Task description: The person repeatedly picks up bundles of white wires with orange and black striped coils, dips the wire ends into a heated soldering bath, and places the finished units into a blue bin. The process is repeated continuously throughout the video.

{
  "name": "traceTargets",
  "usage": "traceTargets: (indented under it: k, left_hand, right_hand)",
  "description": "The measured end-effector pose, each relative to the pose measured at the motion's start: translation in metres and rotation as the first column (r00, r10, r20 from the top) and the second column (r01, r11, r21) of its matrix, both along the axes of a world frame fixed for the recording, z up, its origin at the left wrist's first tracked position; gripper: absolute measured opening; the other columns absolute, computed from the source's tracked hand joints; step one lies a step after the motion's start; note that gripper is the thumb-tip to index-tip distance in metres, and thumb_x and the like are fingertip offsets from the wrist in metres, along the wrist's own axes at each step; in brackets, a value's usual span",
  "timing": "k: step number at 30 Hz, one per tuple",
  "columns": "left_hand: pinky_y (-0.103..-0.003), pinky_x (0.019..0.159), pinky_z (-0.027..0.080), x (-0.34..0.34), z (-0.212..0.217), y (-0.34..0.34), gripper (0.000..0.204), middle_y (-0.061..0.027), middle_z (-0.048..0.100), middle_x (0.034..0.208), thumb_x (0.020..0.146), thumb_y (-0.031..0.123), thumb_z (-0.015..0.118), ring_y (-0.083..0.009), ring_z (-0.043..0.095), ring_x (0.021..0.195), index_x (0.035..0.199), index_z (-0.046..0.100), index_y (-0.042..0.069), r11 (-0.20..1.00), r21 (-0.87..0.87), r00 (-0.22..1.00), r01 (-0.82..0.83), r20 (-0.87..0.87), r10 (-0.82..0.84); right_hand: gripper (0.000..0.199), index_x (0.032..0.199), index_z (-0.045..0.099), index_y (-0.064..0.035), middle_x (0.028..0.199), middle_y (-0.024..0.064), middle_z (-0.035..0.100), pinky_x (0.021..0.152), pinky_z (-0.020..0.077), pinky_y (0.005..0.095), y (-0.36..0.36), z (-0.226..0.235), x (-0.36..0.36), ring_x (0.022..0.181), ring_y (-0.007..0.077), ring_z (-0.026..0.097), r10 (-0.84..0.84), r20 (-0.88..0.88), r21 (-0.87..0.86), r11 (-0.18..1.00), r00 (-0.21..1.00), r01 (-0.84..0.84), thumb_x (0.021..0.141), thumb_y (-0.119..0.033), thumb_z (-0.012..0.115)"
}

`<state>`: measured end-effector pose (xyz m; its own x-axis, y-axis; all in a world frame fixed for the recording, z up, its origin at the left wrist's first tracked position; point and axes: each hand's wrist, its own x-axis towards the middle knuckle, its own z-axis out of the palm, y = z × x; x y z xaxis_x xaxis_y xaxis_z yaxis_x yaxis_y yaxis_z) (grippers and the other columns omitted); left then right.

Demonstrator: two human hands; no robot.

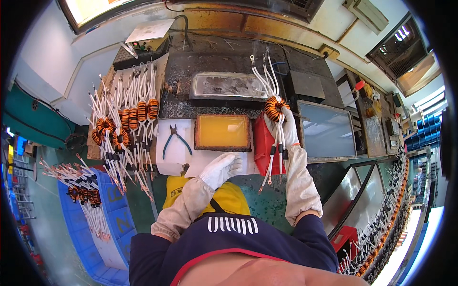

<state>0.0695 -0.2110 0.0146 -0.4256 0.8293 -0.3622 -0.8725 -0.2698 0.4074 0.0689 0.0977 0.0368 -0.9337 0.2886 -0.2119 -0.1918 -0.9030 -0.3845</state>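
My right hand (288, 125), in a white glove, holds an orange-wound toroid coil (275, 107) with white sleeved leads. Some leads point up toward the metal solder pot (224, 86), others hang down past my wrist. My left hand (220, 169), also gloved, rests with loose fingers on the white sheet (174, 155) at the bench's near edge and holds nothing. It lies just below a tray of yellow liquid (223, 132). A red box (262, 141) sits under my right hand.
Several finished coils (125, 125) with white leads lie on the bench at left. Blue-handled pliers (175, 139) rest on the white sheet. A blue crate (93, 209) with more coils stands lower left. A grey metal tray (327, 129) sits at right.
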Motion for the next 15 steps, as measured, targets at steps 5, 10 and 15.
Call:
traceTargets:
  k: [5, 10, 15]
  left_hand:
    - [-0.036, 0.086, 0.053, 0.007, -0.002, 0.0, 0.024, -0.0079, 0.063, 0.107, 0.097, 0.019, 0.056, -0.0195, 0.062, 0.095, 0.115, 0.058, 0.003, 1.0, -0.014, 0.999, 0.003, 0.047, -0.003]
    - [-0.037, 0.087, 0.054, 0.011, -0.002, 0.0, 0.023, -0.008, 0.064, 0.106, 0.097, 0.018, 0.058, -0.0202, 0.063, 0.096, 0.114, 0.058, 0.003, 1.0, -0.003, 0.998, 0.023, 0.061, -0.022]
    - [-0.037, 0.087, 0.054, 0.012, -0.004, 0.0, 0.024, -0.0081, 0.064, 0.105, 0.096, 0.019, 0.059, -0.0204, 0.064, 0.094, 0.114, 0.058, 0.003, 0.999, -0.033, 0.997, 0.008, 0.082, -0.005]
  right_hand:
    - [0.039, 0.129, 0.047, -0.0019, 0.124, 0.0151, 0.058, 0.093, 0.0538, 0.0479, -0.003, 0.0, 0.001, 0.11, 0.0302, 0.061, -0.04, 0.051, 0.003, 0.999, 0.998, 0.04, 0.096, -0.023, 0.053]
    - [0.04, 0.129, 0.047, -0.0016, 0.124, 0.0153, 0.058, 0.091, 0.0547, 0.0473, 0.0, -0.004, 0.0, 0.109, 0.0306, 0.061, -0.056, 0.061, -0.022, 0.998, 0.997, 0.058, 0.096, -0.024, 0.053]
    - [0.042, 0.128, 0.047, -0.0008, 0.119, 0.016, 0.061, 0.089, 0.0556, 0.0473, -0.005, 0.001, -0.002, 0.106, 0.0314, 0.063, -0.058, 0.063, 0.02, 0.998, 0.996, 0.057, 0.095, -0.026, 0.054]
